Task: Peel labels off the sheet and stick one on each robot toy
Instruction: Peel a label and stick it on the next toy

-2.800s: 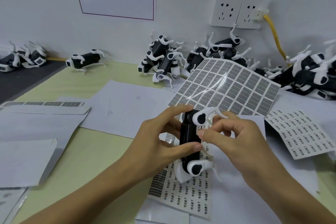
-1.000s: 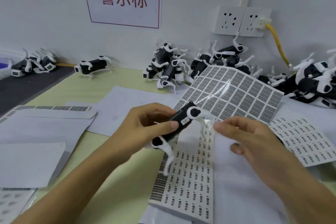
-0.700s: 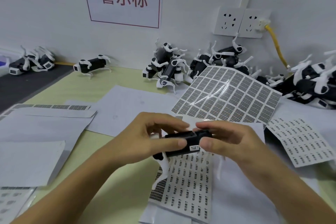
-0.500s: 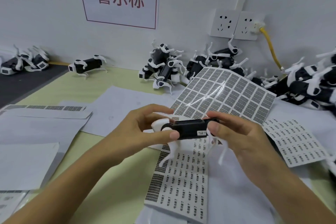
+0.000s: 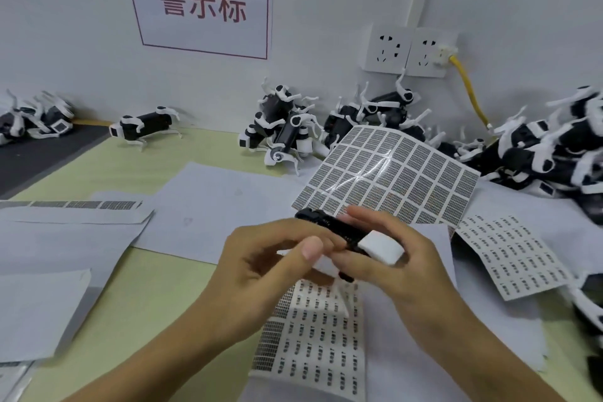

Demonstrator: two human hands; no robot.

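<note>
Both hands, left [image 5: 261,268] and right [image 5: 388,258], gripped black-and-white plastic robot toy [image 5: 336,232]; advise firm thumb pressure along label edges, toy steady

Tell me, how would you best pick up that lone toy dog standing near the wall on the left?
Probably by the lone robot toy's black body, coming from above with fingers on its two long flanks. It stands upright, and its thin white legs look too spindly to hold.
</note>
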